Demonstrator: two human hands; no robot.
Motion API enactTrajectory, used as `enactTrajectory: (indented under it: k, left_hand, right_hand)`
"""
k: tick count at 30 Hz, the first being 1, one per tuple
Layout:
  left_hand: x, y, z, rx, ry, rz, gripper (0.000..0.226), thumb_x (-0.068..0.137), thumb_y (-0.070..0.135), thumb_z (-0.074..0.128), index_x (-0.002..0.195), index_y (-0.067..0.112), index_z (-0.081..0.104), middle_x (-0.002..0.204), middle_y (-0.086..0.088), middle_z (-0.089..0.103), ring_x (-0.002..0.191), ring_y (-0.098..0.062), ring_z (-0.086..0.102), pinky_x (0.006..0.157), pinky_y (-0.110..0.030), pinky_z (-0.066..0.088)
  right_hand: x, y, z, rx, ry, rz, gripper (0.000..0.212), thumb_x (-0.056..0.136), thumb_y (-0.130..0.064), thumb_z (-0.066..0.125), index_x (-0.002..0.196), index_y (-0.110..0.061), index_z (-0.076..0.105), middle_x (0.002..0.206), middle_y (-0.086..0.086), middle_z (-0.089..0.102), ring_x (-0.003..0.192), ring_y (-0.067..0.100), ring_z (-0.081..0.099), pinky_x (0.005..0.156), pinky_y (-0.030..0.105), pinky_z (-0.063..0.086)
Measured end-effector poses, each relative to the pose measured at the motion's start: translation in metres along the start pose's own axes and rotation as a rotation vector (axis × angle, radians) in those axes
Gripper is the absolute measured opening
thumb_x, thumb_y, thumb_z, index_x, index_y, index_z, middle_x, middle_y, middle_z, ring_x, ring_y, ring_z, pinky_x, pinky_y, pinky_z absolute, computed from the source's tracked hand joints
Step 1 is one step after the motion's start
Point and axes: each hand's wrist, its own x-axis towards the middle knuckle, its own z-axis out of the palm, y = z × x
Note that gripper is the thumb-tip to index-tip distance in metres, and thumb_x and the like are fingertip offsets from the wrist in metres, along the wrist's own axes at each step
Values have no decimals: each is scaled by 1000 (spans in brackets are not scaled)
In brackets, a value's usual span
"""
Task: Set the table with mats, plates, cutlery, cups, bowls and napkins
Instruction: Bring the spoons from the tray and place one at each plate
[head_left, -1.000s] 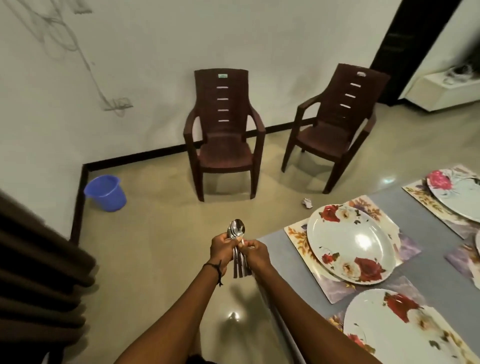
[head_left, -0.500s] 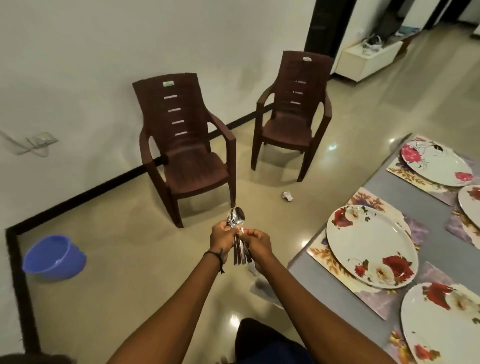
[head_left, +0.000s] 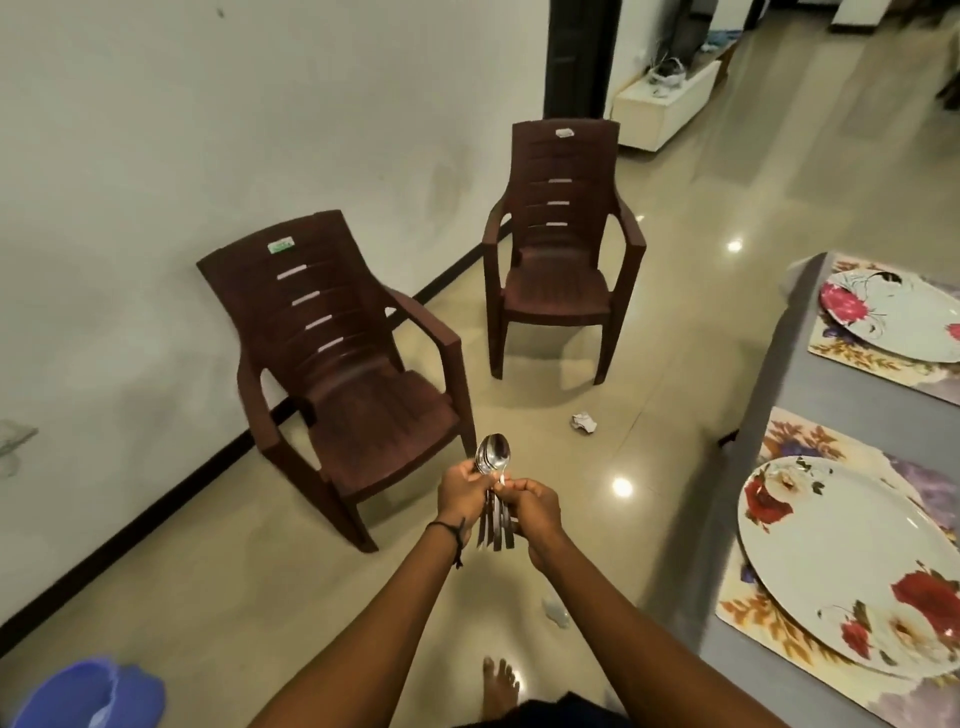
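Now come the spoons

So far the grey surface (head_left: 779, 379) has flowered mats, a near mat (head_left: 810, 441) and a far mat (head_left: 852, 358). A big plate sits on each one, the near plate (head_left: 831, 561) and the far plate (head_left: 893, 322). That part looks done where we can see. The left hand (head_left: 462, 493) and right hand (head_left: 537, 506) both have their fingers curled round a bunch of spoons (head_left: 493, 460), held up over the floor, beside the surface and not on it. No cups, bowls or napkins show, so those look left to do.
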Motion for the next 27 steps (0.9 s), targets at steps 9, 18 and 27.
enactTrajectory:
  k: [9, 18, 27]
  left_hand:
    - [75, 75, 45, 130, -231, 16, 8, 79, 10, 70, 87, 10, 72, 88, -19, 74, 73, -26, 66, 73, -47, 56]
    - [156, 135, 149, 294, -583, 73, 8, 81, 9, 72, 89, 9, 71, 82, -12, 74, 69, -20, 65, 59, -28, 50]
    - [205, 173, 244, 475, -968, 140, 16, 78, 6, 71, 91, 14, 74, 88, -13, 75, 74, -23, 70, 74, -43, 58]
  right_hand:
    - [64, -55, -22, 174, 215, 16, 8, 81, -9, 76, 86, -4, 73, 86, 14, 75, 70, 23, 68, 70, 36, 58]
    - [124, -104, -83, 358, 503, 15, 9, 82, -10, 75, 89, -5, 73, 85, 13, 75, 69, 20, 68, 68, 34, 57]
    - [146, -136, -121, 583, 817, -19, 12, 84, -8, 73, 95, -3, 73, 84, 9, 75, 68, 16, 68, 65, 30, 57]
